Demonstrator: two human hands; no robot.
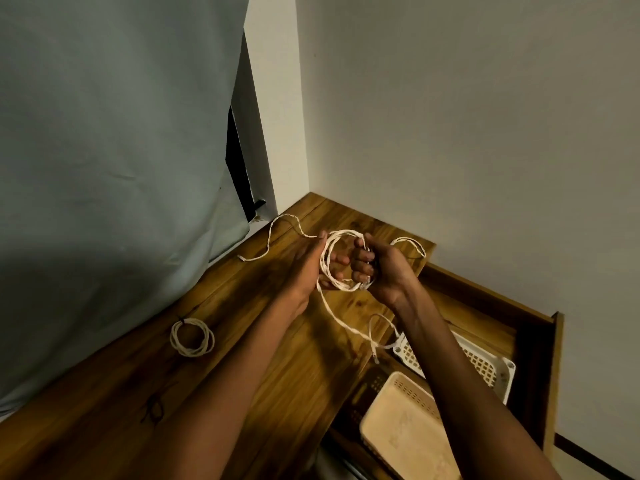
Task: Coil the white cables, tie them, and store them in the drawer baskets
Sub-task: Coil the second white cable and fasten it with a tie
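So the person's mid-coil on a white cable (341, 261), held up just above the wooden worktop (277, 358). The right hand (377, 268) has its fingers curled tight round one side of the loops, probably to keep the turns bunched so they don't spring apart. The left hand (308, 268) sits inside the ring with fingers fairly straight, looks like it's acting as a former to keep the loop size even. A loose tail (349, 327) trails down over the worktop edge toward the open drawer (540, 341), where a white basket (485, 367) and a beige basket (405, 427) wait. A finished coil (192, 337), already tied, lies off to the left on the worktop, out of the way.
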